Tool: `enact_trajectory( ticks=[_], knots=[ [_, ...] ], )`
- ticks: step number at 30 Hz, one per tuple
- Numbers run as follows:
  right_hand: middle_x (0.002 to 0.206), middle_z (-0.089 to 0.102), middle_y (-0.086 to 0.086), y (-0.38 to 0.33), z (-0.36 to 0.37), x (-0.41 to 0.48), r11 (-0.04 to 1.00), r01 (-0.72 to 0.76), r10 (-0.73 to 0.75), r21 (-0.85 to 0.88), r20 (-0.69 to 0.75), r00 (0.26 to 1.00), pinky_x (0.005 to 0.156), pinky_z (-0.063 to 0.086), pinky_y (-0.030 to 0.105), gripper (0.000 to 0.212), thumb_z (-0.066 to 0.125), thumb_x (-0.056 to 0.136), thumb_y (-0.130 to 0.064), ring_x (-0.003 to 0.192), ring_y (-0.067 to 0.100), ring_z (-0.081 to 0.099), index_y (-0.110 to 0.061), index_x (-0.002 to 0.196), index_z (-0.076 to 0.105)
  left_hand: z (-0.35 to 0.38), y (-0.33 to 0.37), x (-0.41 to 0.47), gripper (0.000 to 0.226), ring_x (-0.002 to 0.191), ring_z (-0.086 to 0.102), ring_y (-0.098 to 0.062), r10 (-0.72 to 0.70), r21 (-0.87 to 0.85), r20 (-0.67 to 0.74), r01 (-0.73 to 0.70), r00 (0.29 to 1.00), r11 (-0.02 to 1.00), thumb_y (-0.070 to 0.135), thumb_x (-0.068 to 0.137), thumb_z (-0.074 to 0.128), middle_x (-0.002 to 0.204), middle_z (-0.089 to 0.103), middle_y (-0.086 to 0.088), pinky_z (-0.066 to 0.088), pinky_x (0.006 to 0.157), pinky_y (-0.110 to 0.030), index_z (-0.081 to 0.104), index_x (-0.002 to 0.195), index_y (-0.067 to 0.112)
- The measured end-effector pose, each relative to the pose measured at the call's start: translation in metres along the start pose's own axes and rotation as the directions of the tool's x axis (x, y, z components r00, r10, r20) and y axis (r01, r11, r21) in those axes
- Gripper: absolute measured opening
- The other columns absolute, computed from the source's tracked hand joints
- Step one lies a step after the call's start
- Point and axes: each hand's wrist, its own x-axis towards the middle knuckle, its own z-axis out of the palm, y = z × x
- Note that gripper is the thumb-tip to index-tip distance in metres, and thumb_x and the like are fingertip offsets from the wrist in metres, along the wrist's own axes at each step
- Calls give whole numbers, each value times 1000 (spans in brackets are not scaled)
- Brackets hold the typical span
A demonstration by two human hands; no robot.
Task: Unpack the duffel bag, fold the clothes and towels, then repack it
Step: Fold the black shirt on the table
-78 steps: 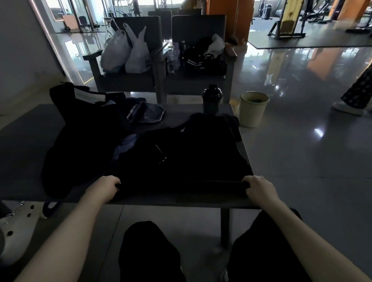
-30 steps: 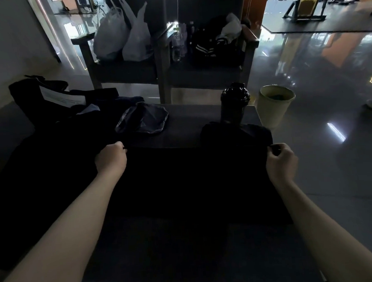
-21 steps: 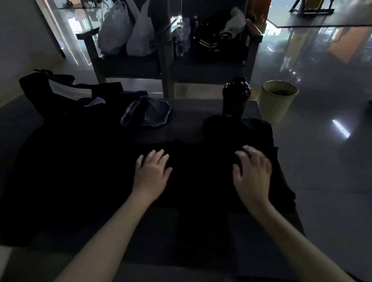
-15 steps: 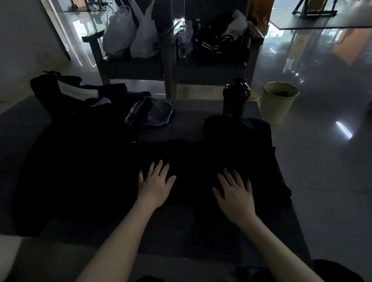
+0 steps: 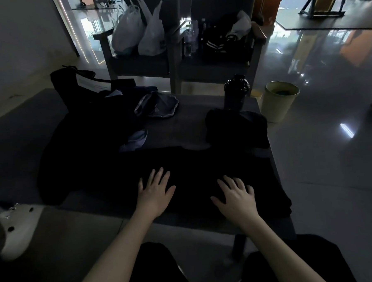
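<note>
A black garment (image 5: pixel 195 168) lies folded flat on the near part of the low grey table (image 5: pixel 180 128). My left hand (image 5: pixel 155 190) rests palm down on its left half, fingers spread. My right hand (image 5: pixel 235 194) presses flat on its right half. A smaller folded black piece (image 5: pixel 236 127) sits behind it at the table's right end. The black duffel bag (image 5: pixel 81 88) slumps at the far left, with dark clothes (image 5: pixel 90 145) heaped in front of it and a blue-grey pouch (image 5: pixel 159 105) beside them.
A black shaker bottle (image 5: pixel 235 92) stands at the table's far right edge. A pale bin (image 5: pixel 279 100) is on the floor to the right. Two chairs behind hold white plastic bags (image 5: pixel 138 31) and a dark jacket (image 5: pixel 225 39). A white shoe (image 5: pixel 15 227) lies at left.
Both hands gripped the garment's near edge, carried it over to the far side, let go, then slid back toward me with flat palms over the folded cloth.
</note>
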Motion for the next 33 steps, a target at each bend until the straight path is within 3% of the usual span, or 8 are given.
enact_trajectory(
  ticks=[5, 10, 15, 19, 23, 27, 30, 33],
  knots=[
    [160, -6, -2, 7, 3, 7, 998, -65, 64, 26, 51, 997, 115, -5, 52, 72, 27, 92, -66, 146, 21, -11, -31, 151, 8, 0, -10, -21, 60, 147, -8, -17, -7, 6, 12, 7, 1000, 1000, 55, 99, 19, 161, -4, 7, 0, 117, -50, 8, 152, 31],
    [160, -11, 0, 3, 6, 2, 996, -78, 75, 43, 79, 994, 114, -9, 54, 72, 23, 92, -65, 145, 22, -16, -31, 152, 2, 1, -17, -34, 64, 148, -4, -24, -288, -2, -127, 290, 949, 957, 57, 98, 15, 161, 2, 0, -3, 116, -50, 12, 153, 25],
    [159, -12, 3, -1, 5, -3, 996, -89, 87, 24, 101, 991, 113, -9, 55, 71, 21, 94, -64, 145, 24, -16, -29, 152, 1, -8, -42, -49, 62, 144, 11, -32, -528, -195, -253, 492, 811, 849, 46, 98, 38, 155, 20, -16, 11, 114, -51, 29, 146, 8],
    [159, -12, 4, -4, 3, -3, 996, -91, 89, 13, 124, 988, 113, -7, 57, 70, 21, 94, -62, 145, 26, -15, -27, 152, 1, -24, -72, -50, 60, 122, 42, -43, -759, -546, -72, 611, 647, 572, 35, 90, 60, 136, 39, -27, 39, 99, -48, 39, 130, -5],
    [159, -12, 4, -7, 3, -6, 996, -87, 83, 27, 127, 988, 114, -7, 56, 70, 22, 95, -62, 145, 25, -15, -27, 152, 1, -35, -76, -46, 51, 110, 56, -38, -732, -694, 111, 580, 672, 427, 28, 86, 67, 122, 58, -22, 47, 81, -37, 54, 121, -7],
    [159, -13, 4, -9, 3, -9, 995, -92, 86, 37, 124, 988, 114, -8, 55, 71, 21, 95, -62, 145, 25, -16, -27, 152, -1, -43, -72, -41, 49, 104, 61, -36, -743, -775, 209, 571, 636, 271, 13, 78, 76, 118, 61, -23, 52, 84, -39, 56, 119, -6],
    [159, -14, 4, -11, 4, -9, 994, -97, 91, 41, 122, 988, 114, -8, 55, 70, 20, 95, -62, 145, 25, -16, -27, 152, -1, -52, -54, -42, 44, 103, 59, -39, -721, -775, -115, 392, 683, 495, 0, 76, 72, 118, 56, -24, 47, 82, -37, 58, 117, -4],
    [159, -14, 4, -13, 5, -8, 994, -99, 94, 40, 114, 989, 114, -8, 54, 70, 20, 95, -62, 145, 25, -16, -27, 152, -2, -63, -22, -42, 40, 98, 56, -35, -364, -536, -493, 54, 790, 842, -9, 74, 64, 112, 52, -20, 45, 84, -35, 60, 113, -2]
  ],
)
